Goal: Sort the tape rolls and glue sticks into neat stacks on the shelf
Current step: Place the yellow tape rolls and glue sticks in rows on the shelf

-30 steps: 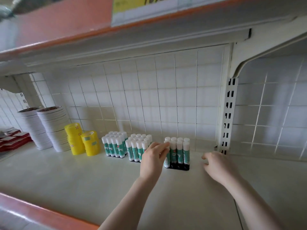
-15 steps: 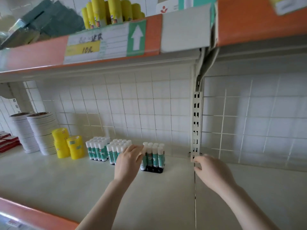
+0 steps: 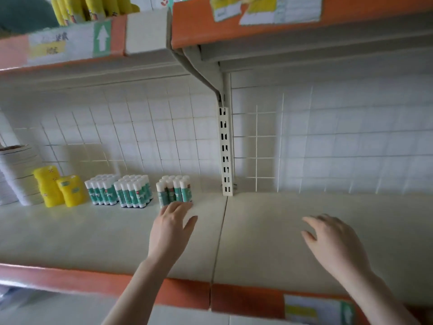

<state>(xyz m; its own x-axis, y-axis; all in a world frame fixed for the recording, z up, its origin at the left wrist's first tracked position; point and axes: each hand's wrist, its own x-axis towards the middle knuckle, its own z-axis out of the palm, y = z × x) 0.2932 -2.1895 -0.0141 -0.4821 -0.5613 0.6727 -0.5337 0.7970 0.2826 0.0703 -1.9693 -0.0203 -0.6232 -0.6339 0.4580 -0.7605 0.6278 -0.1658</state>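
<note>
cream shelf (image 3: 257, 231): relaxed left hand (image 3: 172, 227) near glue sticks (image 3: 174, 192), right hand (image 3: 332, 242) spread, both holding nothing.

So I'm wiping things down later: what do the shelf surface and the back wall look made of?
The shelf surface looks like painted metal: smooth cream finish, soft sheen, a seam between panels. The back wall looks like white wire grid over a flat panel, material unclear.
</note>
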